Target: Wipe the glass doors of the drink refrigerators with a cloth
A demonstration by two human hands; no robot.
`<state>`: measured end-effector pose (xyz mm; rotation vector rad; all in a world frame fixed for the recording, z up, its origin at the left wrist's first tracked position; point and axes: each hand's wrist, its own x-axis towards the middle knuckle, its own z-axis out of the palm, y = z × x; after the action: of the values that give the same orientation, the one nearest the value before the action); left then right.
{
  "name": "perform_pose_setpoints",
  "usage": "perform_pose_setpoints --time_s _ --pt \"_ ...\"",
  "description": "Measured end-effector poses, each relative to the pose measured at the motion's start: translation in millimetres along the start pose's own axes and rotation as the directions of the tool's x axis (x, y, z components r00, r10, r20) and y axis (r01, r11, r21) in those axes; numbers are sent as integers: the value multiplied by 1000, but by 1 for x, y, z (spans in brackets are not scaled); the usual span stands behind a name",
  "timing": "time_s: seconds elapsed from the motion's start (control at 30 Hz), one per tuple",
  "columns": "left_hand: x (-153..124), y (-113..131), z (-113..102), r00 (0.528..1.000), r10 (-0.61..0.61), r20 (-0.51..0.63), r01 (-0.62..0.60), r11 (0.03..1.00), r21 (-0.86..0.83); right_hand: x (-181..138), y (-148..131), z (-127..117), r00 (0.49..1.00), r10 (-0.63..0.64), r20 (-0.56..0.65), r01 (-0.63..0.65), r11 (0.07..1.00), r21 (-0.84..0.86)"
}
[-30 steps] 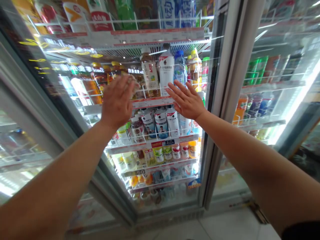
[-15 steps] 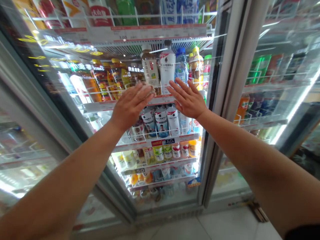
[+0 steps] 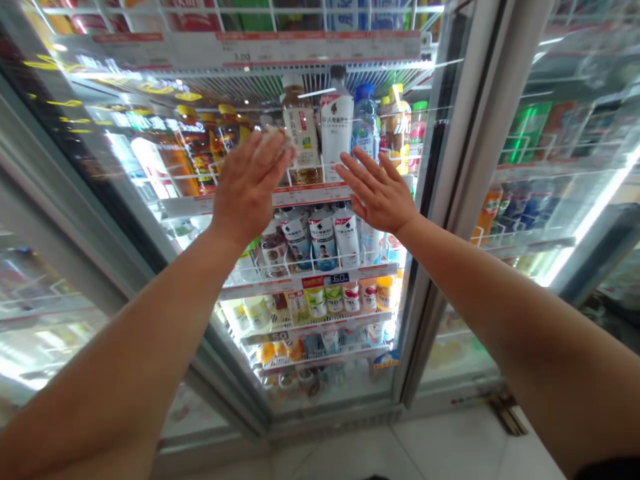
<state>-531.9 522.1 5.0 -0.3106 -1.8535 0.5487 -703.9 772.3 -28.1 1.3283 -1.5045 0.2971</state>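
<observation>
L hand has a pale crumpled cloth held under its fingers, bits poking out past the fingertips, up & to the right; no clear long axis on it. R hand is well apart, to the right of the cloth, open, fingers spread, nothing in it afaict. L is obv. nearer. Both palms face the glass door, long axis top to bottom; contact looks likely, can't confirm. Drink bottles stand behind it.

This is a shop. Glass-door drinks coolers stand side by side, their shelves of bottles edged with price strips.
</observation>
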Motion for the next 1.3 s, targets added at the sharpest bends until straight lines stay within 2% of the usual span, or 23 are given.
perform_pose_setpoints --time_s 0.1,0.17,0.27,0.33,0.37,0.47,0.53,0.57,0.63,0.7,0.77,0.83,0.93,1.0,1.07,1.13,1.17,1.23,1.3 --pt "6 -12 -2 984 -150 -92 152 988 14 1 0 -1 1000 12 18 -12 1000 -1" --pt "4 -6 -1 980 -183 -81 184 983 5 1 -1 -2 999 21 39 -21 1000 -1" --pt "-2 11 -1 998 -42 52 44 998 -35 2 -3 -5 997 39 73 -39 999 -10" --pt "-2 10 -2 991 54 126 -46 997 -65 2 -4 -7 995 50 85 -50 999 -10" --pt "0 3 -3 989 62 133 -54 996 -65 2 -4 -7 995 52 85 -52 999 -5" --pt "8 -29 -1 999 -39 0 39 999 -3 2 -4 -8 995 54 80 -55 998 8" --pt "11 -41 3 986 -121 -118 128 990 51 2 -5 -8 995 58 84 -59 998 5" --pt "11 -40 5 978 -145 -150 157 985 72 2 -5 -8 994 61 88 -61 998 1" --pt "7 -25 8 982 -139 -124 151 984 95 2 -5 -8 993 66 96 -66 998 -4" --pt "4 -6 8 997 -60 -54 65 993 96 2 -5 -8 994 62 92 -63 998 0" --pt "7 -1 7 1000 24 5 -24 996 81 2 -5 -7 996 53 73 -54 998 12" --pt "19 -21 5 999 31 -41 -25 990 140 1 -5 -7 997 50 54 -51 998 20" --pt "44 -74 6 969 -56 -239 133 939 316 0 -5 -7 995 89 34 -90 996 24" --pt "58 -94 11 952 -103 -289 209 907 366 -1 -5 -6 989 147 -7 -146 989 25" --pt "65 -83 17 940 -151 -305 259 899 354 -2 -4 -4 976 206 -75 -205 978 22" --pt "65 -45 22 943 -162 -290 245 928 279 -3 -3 -2 963 234 -132 -234 972 18" --pt "63 -23 23 963 -124 -238 177 960 216 -3 -2 -1 960 236 -148 -236 972 15" --pt "59 13 22 1000 -3 0 3 998 63 -4 -2 1 960 229 -161 -231 973 8" --pt "59 21 16 991 63 117 -59 998 -36 -3 -2 1 960 230 -159 -233 972 -2"
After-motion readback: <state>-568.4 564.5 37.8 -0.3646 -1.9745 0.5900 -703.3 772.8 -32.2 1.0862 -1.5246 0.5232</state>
